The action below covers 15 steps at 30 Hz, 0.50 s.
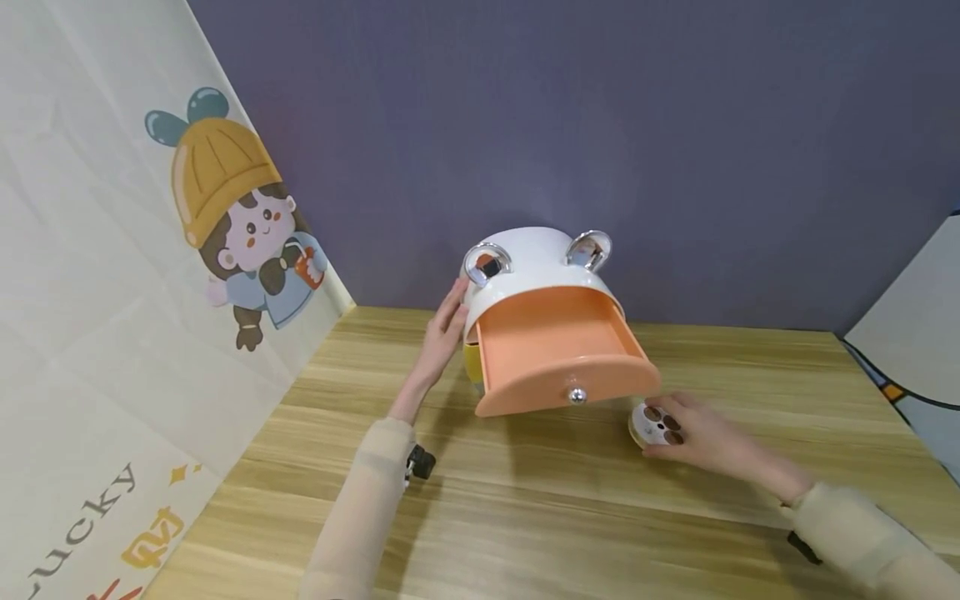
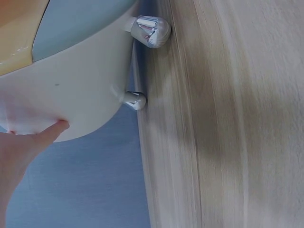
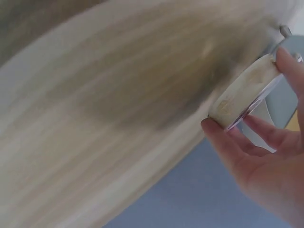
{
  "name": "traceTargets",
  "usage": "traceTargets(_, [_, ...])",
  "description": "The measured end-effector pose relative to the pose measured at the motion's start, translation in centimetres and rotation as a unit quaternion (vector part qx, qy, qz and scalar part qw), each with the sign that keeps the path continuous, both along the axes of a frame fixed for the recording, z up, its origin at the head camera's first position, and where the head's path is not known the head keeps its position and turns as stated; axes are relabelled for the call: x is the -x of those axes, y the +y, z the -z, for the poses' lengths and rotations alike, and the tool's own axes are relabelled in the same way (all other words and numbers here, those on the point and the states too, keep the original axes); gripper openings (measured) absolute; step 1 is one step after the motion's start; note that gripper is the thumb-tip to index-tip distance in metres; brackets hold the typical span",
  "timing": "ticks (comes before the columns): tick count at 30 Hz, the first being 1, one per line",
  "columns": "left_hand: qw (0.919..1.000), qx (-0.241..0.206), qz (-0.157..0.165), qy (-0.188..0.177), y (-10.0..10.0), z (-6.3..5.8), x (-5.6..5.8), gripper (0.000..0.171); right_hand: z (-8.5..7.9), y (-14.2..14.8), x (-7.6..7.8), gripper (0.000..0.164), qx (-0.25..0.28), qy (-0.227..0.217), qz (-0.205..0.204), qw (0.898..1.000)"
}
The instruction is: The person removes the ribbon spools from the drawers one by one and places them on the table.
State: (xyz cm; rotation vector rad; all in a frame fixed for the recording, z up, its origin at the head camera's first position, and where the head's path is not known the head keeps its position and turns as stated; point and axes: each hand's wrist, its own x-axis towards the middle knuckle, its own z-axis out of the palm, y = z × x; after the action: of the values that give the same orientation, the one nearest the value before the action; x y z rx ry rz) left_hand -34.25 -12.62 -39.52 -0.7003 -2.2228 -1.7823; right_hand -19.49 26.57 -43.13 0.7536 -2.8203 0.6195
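A round white disc (image 1: 648, 430) with brown circles on its face lies right of centre in the head view, pinched between the thumb and fingers of the right hand (image 1: 697, 437); the right wrist view shows its pale, smudged edge between the fingertips. Just up and left of it, a peach drawer (image 1: 540, 387) with a silver knob (image 1: 577, 396) stands pulled out from a white rounded cabinet (image 1: 536, 257), which carries two shiny ear shapes (image 1: 592, 250). The left hand (image 1: 442, 333), grasping nothing, rests its extended fingers against the cabinet's side, at mid-frame. In the left wrist view, silver feet (image 2: 151, 32) show near the top. Beneath is a wood-grain table (image 1: 570, 525); behind, a purple-grey wall (image 1: 600, 125). A cartoon figure (image 1: 258, 229) decorates the white sheet (image 1: 67, 208) at upper left.
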Motion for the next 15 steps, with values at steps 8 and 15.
traceTargets(8, [0.9995,0.004,0.01,-0.03,-0.1,-0.1,-1.0,0.048,1.6,-0.5,-0.8,0.07,0.002,-0.036,-0.011,0.999])
traceTargets(15, [0.9998,0.009,0.013,-0.015,0.2,-2.4,-2.5,0.049,1.7,-0.5,-0.5,0.073,0.005,-0.025,-0.01,1.0])
